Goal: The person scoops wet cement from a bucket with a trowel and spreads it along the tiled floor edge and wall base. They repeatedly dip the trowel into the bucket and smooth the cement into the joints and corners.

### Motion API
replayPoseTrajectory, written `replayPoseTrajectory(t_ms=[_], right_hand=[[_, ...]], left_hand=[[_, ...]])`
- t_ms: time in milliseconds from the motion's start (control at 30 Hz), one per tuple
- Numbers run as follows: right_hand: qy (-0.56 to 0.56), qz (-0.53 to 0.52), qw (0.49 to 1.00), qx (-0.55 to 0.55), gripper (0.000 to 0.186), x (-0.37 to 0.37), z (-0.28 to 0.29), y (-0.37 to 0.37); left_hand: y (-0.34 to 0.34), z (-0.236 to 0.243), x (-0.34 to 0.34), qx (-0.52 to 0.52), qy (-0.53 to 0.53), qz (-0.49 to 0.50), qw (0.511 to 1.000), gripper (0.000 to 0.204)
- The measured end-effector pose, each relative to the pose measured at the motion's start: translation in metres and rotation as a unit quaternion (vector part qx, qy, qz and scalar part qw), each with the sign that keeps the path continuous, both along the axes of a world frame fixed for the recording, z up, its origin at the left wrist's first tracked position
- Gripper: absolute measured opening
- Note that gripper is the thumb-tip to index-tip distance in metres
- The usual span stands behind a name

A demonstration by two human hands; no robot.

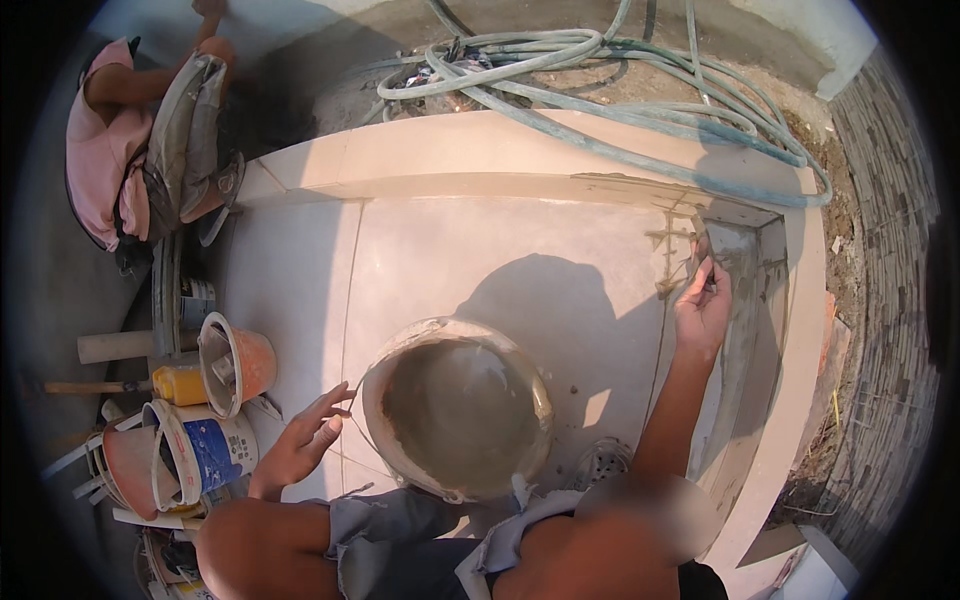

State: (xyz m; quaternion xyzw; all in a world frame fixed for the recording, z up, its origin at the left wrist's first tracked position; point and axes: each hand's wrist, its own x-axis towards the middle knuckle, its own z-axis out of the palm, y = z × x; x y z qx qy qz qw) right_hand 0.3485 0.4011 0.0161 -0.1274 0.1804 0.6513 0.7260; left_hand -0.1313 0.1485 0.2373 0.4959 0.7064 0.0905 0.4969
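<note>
A bucket (465,405) of wet grey mix stands on pale floor tiles between my knees. My left hand (308,435) is at the bucket's left side, fingers apart and slightly bent, fingertips by the thin wire handle. My right hand (702,310) grips a small flat tool (700,240), like a scraper, against grey-smeared joints (668,258) at the inner right corner of the tiled step. The tool is partly hidden by my fingers.
A coiled green hose (590,125) lies over the tiled ledge (360,150). Buckets (225,445), a small orange pail (250,365), a yellow container (178,385) and pipes (125,346) crowd the left. Another person (105,180) crouches upper left. A stone-clad wall (880,280) runs along the right.
</note>
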Motion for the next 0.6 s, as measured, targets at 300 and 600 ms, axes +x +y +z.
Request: replayPoseTrajectory(t_ms=[300,600], right_hand=[[-0.672,0.145,0.709,-0.16,0.028,0.001,0.07,-0.089],[-0.987,0.081,0.135,-0.014,0.025,-0.018,0.113,0.052]], left_hand=[[0.002,-0.109,0.013,0.146,-0.049,0.159,0.975,0.051],[-0.014,-0.151,0.031,0.278,-0.18,0.299,0.895,0.058]])
